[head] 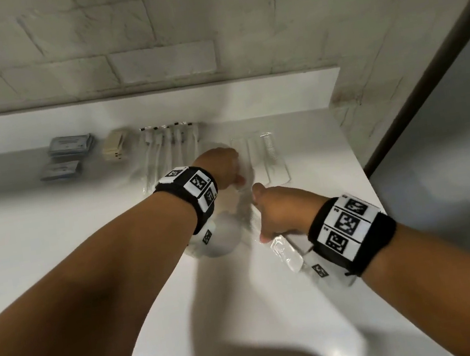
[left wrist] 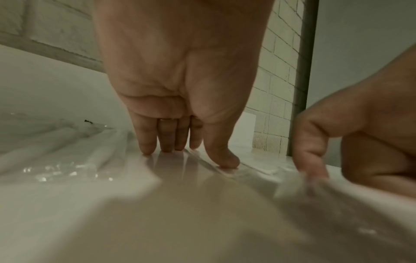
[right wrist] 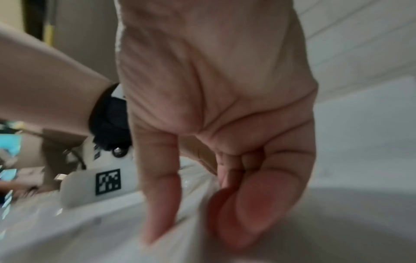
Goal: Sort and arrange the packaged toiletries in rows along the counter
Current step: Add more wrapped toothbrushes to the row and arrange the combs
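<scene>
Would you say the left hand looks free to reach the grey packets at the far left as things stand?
Probably yes. The left hand only presses straight fingers on a clear wrapper, gripping nothing, and the counter between it and the grey packets looks bare. It would have to let go of the wrapper first.

Along the far side of the white counter [head: 54, 233] the packaged toiletries lie in groups: at far left two grey flat packets [head: 70, 145], one nearer than the other; right of them a cream packet [head: 114, 146]; then a row of clear-wrapped toothbrushes [head: 168, 145] lying side by side, heads far; at right, clear-wrapped combs [head: 272, 154] lying lengthwise. A clear-wrapped item [head: 286, 253] lies nearest, blurred
</scene>
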